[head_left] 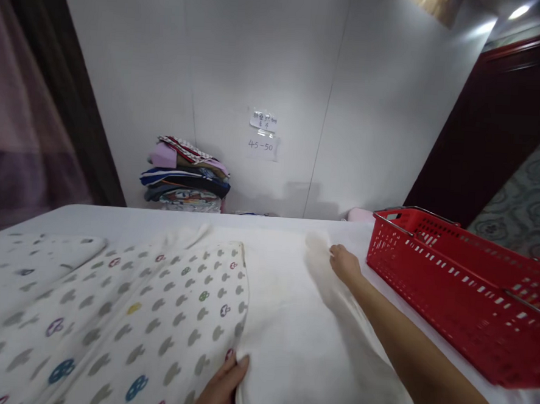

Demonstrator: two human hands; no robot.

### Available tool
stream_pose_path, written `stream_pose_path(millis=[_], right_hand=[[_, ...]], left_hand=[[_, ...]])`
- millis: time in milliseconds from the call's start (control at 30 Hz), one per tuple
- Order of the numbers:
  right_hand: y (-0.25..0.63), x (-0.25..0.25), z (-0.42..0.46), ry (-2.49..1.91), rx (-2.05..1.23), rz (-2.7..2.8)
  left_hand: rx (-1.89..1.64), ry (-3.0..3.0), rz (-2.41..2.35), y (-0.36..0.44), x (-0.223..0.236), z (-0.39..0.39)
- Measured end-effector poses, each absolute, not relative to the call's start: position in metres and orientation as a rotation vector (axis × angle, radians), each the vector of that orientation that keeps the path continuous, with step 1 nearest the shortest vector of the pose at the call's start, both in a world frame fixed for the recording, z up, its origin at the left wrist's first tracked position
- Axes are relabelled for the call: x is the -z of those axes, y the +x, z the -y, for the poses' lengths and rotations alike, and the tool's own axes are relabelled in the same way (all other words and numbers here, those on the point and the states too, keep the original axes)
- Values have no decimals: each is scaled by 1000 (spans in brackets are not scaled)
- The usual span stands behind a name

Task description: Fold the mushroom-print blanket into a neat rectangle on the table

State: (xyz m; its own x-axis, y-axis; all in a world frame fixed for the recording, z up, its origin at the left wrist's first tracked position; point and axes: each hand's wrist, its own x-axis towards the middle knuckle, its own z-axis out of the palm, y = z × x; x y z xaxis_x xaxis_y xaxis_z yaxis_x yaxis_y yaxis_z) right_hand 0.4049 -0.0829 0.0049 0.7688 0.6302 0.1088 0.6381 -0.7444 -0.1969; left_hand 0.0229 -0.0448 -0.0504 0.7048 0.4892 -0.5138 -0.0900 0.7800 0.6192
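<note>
One basket (447, 298), one fabric pile (187, 175), two notes (263, 147) show; cloths (185, 319) uncountable.

Forward-down head view, seemingly close

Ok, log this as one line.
left hand: at patterned cloth edge | right hand: at white fabric, far right | red basket: right of fabric

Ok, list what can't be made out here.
In the head view:
Left hand: wrist cut off by the bottom edge.
Right hand: blurred; any grip on white cloth unclear.
Upper wall note: writing too small and blurred.
Red basket: floor hidden by its near wall.
Folded stack: base hidden behind the table.
</note>
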Motion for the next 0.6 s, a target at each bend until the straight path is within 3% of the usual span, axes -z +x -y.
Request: stream_pose_path(millis=[100, 233, 333, 467, 600], right_hand=[[339, -8, 101, -2493, 50, 1570], [255, -9, 134, -1910, -410, 2053], [240, -13, 136, -1790, -563, 1873], [256, -4, 102, -1996, -548, 1439], [238, 15, 64, -2010, -558, 1510]], left_hand=[[-379, 499, -766, 18, 24, 50], [-458, 418, -794, 2, -3, 61], [-476, 380, -822, -12, -2, 68], [-466, 405, -794, -28, 10, 73], [-368, 492, -630, -40, 9, 79]])
